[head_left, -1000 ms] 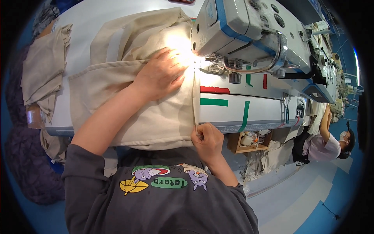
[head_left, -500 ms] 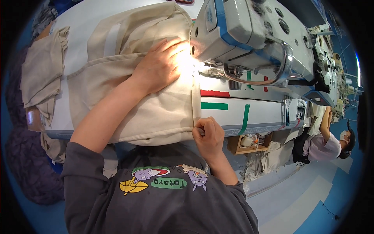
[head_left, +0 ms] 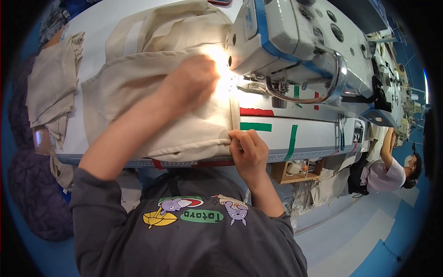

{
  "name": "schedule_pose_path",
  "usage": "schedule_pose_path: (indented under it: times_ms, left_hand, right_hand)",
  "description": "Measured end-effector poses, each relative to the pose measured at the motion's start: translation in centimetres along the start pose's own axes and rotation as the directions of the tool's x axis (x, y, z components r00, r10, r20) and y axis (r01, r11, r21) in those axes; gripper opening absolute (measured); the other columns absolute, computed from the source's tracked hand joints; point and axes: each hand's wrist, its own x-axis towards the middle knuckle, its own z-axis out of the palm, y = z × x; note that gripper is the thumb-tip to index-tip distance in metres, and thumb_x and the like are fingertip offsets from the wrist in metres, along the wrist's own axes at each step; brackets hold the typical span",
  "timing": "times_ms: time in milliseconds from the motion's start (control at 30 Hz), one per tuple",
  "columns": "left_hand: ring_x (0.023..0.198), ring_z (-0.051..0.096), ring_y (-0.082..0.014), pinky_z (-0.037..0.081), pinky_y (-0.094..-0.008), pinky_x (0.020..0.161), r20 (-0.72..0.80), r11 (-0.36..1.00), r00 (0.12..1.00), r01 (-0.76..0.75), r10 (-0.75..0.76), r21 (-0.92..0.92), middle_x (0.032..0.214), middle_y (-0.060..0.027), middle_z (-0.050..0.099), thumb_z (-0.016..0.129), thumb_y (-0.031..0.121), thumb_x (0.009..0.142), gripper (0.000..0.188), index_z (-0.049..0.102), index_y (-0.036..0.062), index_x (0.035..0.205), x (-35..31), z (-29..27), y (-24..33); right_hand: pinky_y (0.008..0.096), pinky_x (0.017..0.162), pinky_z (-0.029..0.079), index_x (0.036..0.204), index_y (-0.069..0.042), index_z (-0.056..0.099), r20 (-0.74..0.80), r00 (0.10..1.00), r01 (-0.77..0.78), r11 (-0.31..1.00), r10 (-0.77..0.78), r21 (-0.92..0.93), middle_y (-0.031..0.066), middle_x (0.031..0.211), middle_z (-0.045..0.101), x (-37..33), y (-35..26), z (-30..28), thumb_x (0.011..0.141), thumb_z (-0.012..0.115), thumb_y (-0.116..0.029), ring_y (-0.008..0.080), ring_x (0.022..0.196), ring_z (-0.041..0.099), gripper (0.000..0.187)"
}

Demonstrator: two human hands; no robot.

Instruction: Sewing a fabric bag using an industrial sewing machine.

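A beige fabric piece (head_left: 184, 115) lies on the sewing table, its right edge running under the lit needle area of the white and blue sewing machine (head_left: 277, 41). My left hand (head_left: 194, 78) is over the fabric, just left of the bright lamp spot. Motion smears its fingers, so their hold cannot be made out. My right hand (head_left: 250, 150) pinches the fabric's folded edge at the near right corner, close to the table's front.
More beige fabric (head_left: 53, 87) hangs folded at the left table edge. Green tape (head_left: 291, 142) and red tape (head_left: 256, 111) mark the tabletop. Below the table's front is a wooden box (head_left: 297, 171). A masked person (head_left: 387, 168) sits farther right.
The fabric's near edge has moved away from me, baring part of the table's ruler strip. My right hand has moved slightly farther with it. My left hand has changed from lying flat to a blurred, bunched shape.
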Motion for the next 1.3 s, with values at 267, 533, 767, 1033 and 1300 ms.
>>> schedule_pose_path:
  times_ms: [267,533,767,1033,1300]
  left_hand:
    - [0.104,0.055,-0.0181,0.045,-0.0351,0.093,-0.298,0.987,0.945,-0.151,0.131,-0.044,0.115,0.0006,0.062,0.065,0.016,0.084,0.032,0.067,0.0110,0.115,-2.8,2.7,2.7]
    - [0.096,0.058,-0.0239,0.047,-0.0365,0.089,-0.372,0.952,0.907,-0.266,0.195,-0.149,0.103,-0.0045,0.065,0.068,0.015,0.083,0.021,0.068,0.0083,0.103,-1.5,2.6,0.0]
    - [0.099,0.061,-0.0282,0.046,-0.0398,0.095,-0.148,0.929,0.980,-0.172,0.129,-0.327,0.106,-0.0103,0.064,0.068,0.018,0.083,0.030,0.064,0.0055,0.111,-3.1,-0.2,0.5]
    - [0.104,0.062,-0.0301,0.042,-0.0467,0.105,-0.041,0.993,0.994,0.100,-0.098,0.057,0.105,-0.0103,0.066,0.059,-0.006,0.071,0.047,0.064,0.0069,0.116,-14.8,-6.9,-2.4]
    - [0.097,0.065,-0.0280,0.051,-0.0389,0.087,-0.469,0.914,0.880,0.127,0.076,0.386,0.102,-0.0097,0.067,0.056,-0.011,0.079,0.036,0.068,0.0061,0.108,-12.1,-16.7,-4.4]
  right_hand:
    - [0.0326,0.051,0.045,0.089,-0.006,0.066,0.014,1.000,0.023,0.999,-0.024,0.035,0.0064,0.071,0.055,0.6,-0.6,-0.2,0.076,0.069,0.005,0.0210,0.055,0.055,0.018]
    - [0.0373,0.054,0.046,0.089,-0.010,0.062,0.024,0.996,0.081,0.996,-0.081,-0.034,0.0064,0.072,0.051,2.6,0.3,0.8,0.075,0.068,0.001,0.0245,0.061,0.057,0.019]
    - [0.0358,0.055,0.047,0.089,-0.011,0.064,0.034,0.999,0.038,0.998,-0.036,-0.060,0.0055,0.073,0.053,2.6,0.5,1.2,0.077,0.070,-0.001,0.0237,0.062,0.058,0.016]
    - [0.0336,0.059,0.048,0.089,-0.010,0.066,0.010,1.000,0.028,0.998,-0.028,-0.058,0.0041,0.078,0.057,1.9,0.1,0.4,0.081,0.073,-0.008,0.0227,0.069,0.060,0.011]
    - [0.0351,0.064,0.051,0.093,-0.010,0.069,-0.057,0.976,0.201,0.972,-0.208,-0.119,0.0030,0.083,0.059,1.6,-1.0,0.2,0.074,0.072,-0.005,0.0230,0.075,0.062,0.020]
